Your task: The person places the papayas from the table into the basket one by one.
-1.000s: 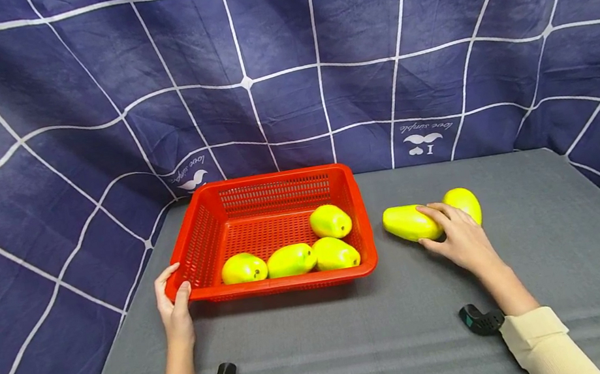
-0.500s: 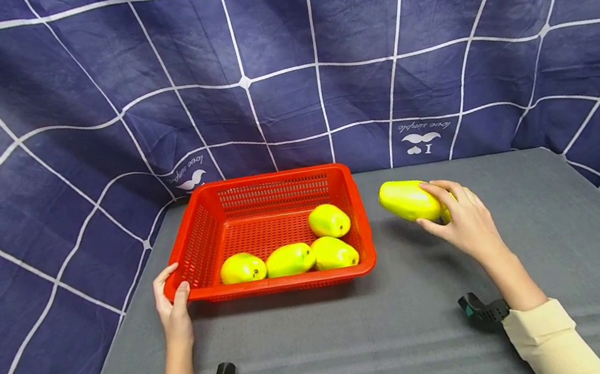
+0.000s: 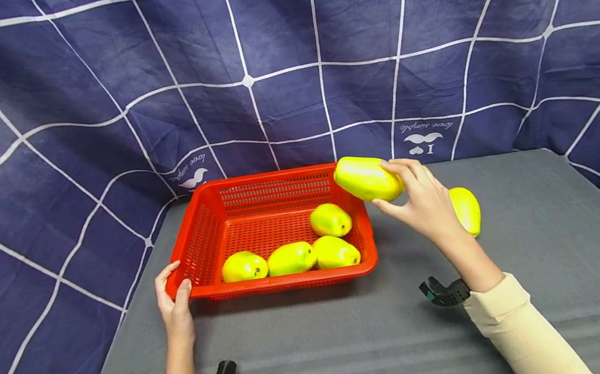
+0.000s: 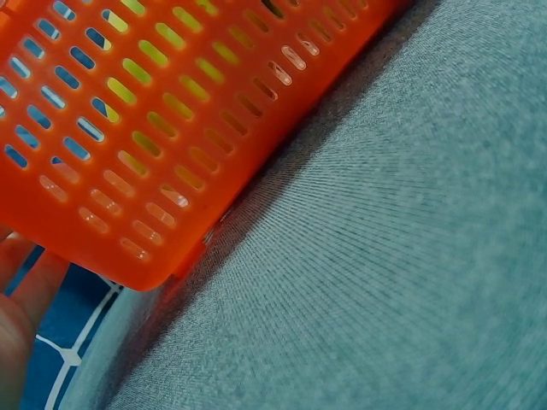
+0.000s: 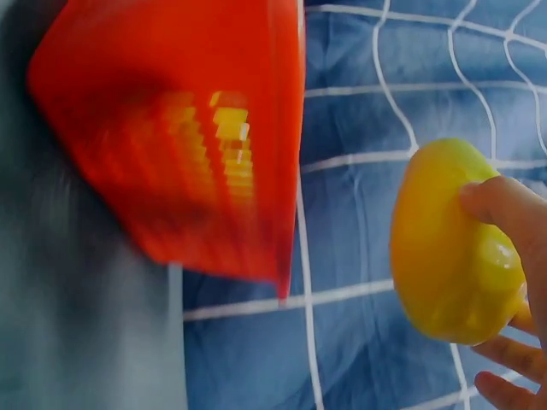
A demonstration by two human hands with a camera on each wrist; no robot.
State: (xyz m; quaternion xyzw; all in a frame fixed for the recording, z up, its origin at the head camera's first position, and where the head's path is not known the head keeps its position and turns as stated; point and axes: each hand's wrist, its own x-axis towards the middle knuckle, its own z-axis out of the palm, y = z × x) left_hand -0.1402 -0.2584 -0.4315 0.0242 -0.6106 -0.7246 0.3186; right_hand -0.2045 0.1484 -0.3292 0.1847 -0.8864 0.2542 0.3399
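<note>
My right hand (image 3: 421, 201) grips a yellow-green papaya (image 3: 366, 180) between thumb and fingers. It is held in the air, overlapping the right rim of a red plastic basket (image 3: 286, 280) in the head view. In the right wrist view the held papaya (image 5: 449, 248) is apart from the basket's side (image 5: 256, 51). At the basket's front left corner, my left hand (image 3: 176, 310) holds the rim, thumb on the front edge. Several more papayas (image 3: 291, 259) lie inside, along the front and right. Another papaya (image 3: 467, 212) rests on the table, partly behind my right hand.
A grey cloth covers the table (image 3: 327, 348). Behind and to the sides hangs a dark blue curtain (image 3: 274, 32) with white grid lines, close to the basket's far side. Each wrist wears a black camera band (image 3: 445, 292).
My right hand has lifted the papaya off the table and carried it up and left to the basket's right rim. The other papaya on the table now shows more. My left hand has stayed put.
</note>
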